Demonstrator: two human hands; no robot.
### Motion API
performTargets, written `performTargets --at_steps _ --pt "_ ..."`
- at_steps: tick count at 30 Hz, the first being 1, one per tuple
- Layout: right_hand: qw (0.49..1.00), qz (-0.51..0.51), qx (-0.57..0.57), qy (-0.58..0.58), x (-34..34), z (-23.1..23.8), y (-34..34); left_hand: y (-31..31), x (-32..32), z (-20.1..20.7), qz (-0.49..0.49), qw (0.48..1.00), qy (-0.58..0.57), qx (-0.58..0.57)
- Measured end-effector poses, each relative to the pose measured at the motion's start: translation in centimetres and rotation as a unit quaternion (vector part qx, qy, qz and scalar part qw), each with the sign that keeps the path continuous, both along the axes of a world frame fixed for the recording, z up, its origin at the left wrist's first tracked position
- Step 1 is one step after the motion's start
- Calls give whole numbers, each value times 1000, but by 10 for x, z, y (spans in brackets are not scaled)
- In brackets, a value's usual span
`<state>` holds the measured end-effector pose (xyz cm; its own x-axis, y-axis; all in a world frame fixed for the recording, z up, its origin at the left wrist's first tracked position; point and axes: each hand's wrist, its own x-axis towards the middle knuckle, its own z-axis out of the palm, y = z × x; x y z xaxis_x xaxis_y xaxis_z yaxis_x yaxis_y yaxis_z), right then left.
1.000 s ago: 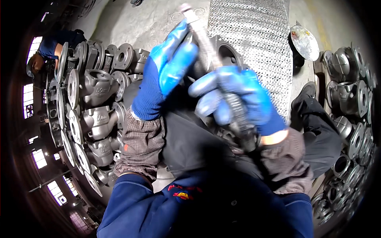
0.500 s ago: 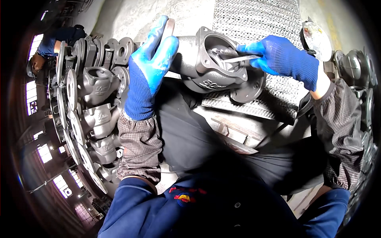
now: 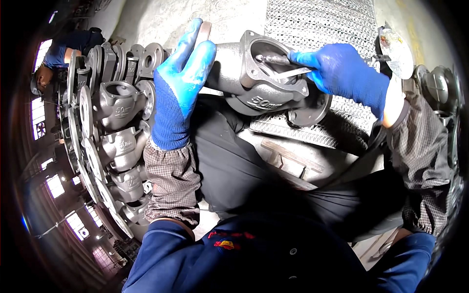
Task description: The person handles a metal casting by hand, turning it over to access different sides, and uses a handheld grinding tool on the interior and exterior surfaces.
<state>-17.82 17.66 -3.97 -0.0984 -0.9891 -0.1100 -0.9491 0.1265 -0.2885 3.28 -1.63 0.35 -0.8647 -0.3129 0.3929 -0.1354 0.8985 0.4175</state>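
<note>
A dark grey cast-metal valve body (image 3: 229, 66) lies across in front of me, its square-cornered opening tilted up and a round flange at each end. My left hand (image 3: 181, 80), in a blue coated glove, is wrapped round the flange at its left end, with the rim between thumb and fingers. In my gloved right hand (image 3: 344, 71) is a slim metal tool (image 3: 293, 73), pinched at the mouth of the opening. Its pale, straight edge crosses the rim; the far end is inside the cavity, so its exact kind cannot be made out.
Similar valve bodies (image 3: 119, 105) stand stacked in rows on my left, and more castings (image 3: 437, 85) are at the right edge. A patterned metal plate (image 3: 320, 24) lies beyond and beneath the work. A whitish round dish (image 3: 395, 51) sits at upper right. Another person's hand (image 3: 43, 78) shows far left.
My right hand and the tool have shifted slightly at the opening. The left hand keeps its hold on the flange, and the valve body stays nearly in place.
</note>
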Motion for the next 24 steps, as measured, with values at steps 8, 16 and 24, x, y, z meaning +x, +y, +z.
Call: performTargets --at_steps 8,16,24 --pt "999 -21 24 12 2 -1 2 18 -9 12 156 929 16 336" --pt "1000 -4 -2 24 2 2 0 8 -2 4 56 987 2 152" --pt "1000 -6 -6 18 -1 3 2 1 -1 -2 28 993 22 113"
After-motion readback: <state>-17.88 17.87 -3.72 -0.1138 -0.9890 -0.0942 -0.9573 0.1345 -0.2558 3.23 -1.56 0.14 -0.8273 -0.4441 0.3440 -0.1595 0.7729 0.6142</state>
